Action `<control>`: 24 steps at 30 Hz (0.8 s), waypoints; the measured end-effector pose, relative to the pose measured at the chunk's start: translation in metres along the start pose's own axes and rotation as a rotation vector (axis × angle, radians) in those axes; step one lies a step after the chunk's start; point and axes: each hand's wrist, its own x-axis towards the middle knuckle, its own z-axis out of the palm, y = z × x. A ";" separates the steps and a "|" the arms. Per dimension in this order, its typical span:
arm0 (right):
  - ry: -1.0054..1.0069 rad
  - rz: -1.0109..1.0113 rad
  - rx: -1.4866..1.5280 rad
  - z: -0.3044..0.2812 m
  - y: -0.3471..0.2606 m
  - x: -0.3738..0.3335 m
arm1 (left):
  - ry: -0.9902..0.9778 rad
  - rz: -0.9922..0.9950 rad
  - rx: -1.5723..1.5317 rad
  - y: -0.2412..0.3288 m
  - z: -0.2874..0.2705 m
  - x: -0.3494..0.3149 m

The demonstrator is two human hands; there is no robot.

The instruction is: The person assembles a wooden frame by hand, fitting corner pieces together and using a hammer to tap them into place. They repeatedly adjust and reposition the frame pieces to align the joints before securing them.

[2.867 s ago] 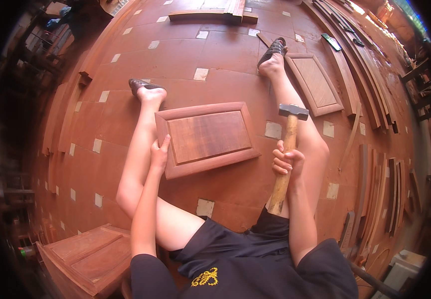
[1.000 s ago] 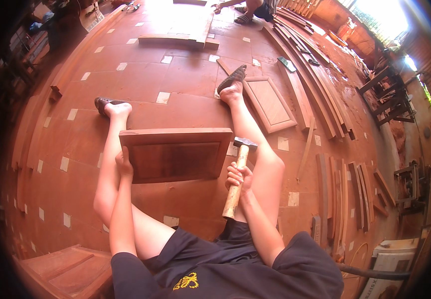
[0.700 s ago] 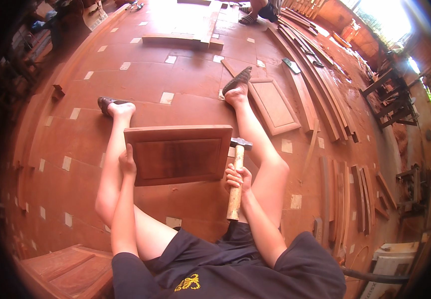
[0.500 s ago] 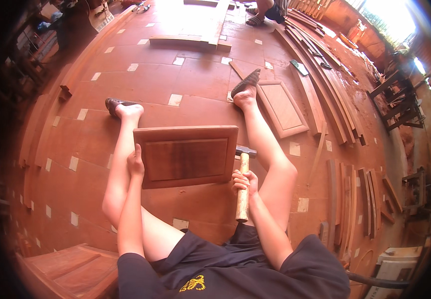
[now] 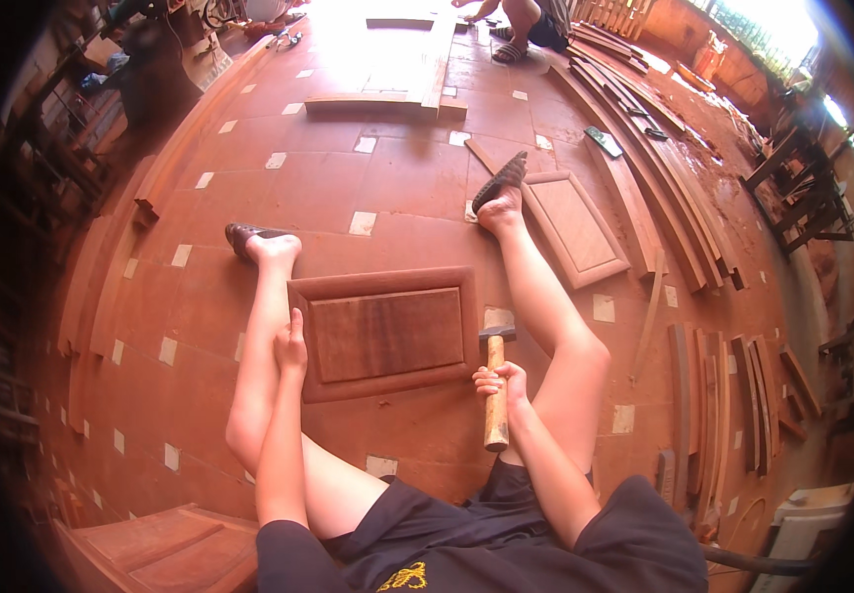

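Between my outstretched legs is a framed wooden cabinet door panel [image 5: 387,333], its dark raised centre facing me. At its left edge my left hand [image 5: 290,346] grips the frame, with the thumb up along the side and the other fingers mostly hidden. Beyond the panel's right edge, my right hand [image 5: 502,381] is closed around the pale wooden handle of a hammer [image 5: 497,415]. The dark hammer head points away from me, beside the panel and apart from it.
A second, paler panel [image 5: 575,227] lies past my right foot. Long timber boards [image 5: 634,168] line the right side, with shorter wood strips [image 5: 703,415] nearer. Another panelled piece [image 5: 165,553] is at lower left. A person [image 5: 526,30] crouches at the far end near joined boards [image 5: 387,107].
The panel has tipped back, so its face shows more fully and its top edge less. My left hand stays at its edge. The hammer has come slightly away from the panel's right side.
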 end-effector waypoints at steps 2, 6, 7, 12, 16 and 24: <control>0.026 -0.005 -0.032 0.001 0.000 0.001 | -0.032 -0.031 0.028 -0.002 -0.003 0.001; 0.081 -0.022 -0.147 0.004 -0.002 0.002 | -0.047 -0.036 0.057 -0.001 -0.004 0.003; 0.095 -0.027 -0.182 0.004 -0.002 0.003 | -0.025 -0.024 0.051 -0.001 -0.004 0.003; 0.138 0.001 -0.169 0.006 -0.007 0.004 | -0.075 -0.109 0.105 0.002 -0.004 0.005; 0.213 -0.038 -0.219 0.012 -0.005 0.004 | -0.044 -0.143 0.087 0.001 -0.004 0.006; 0.193 -0.047 -0.084 0.014 -0.006 -0.001 | -0.037 -0.223 0.180 0.000 -0.002 0.011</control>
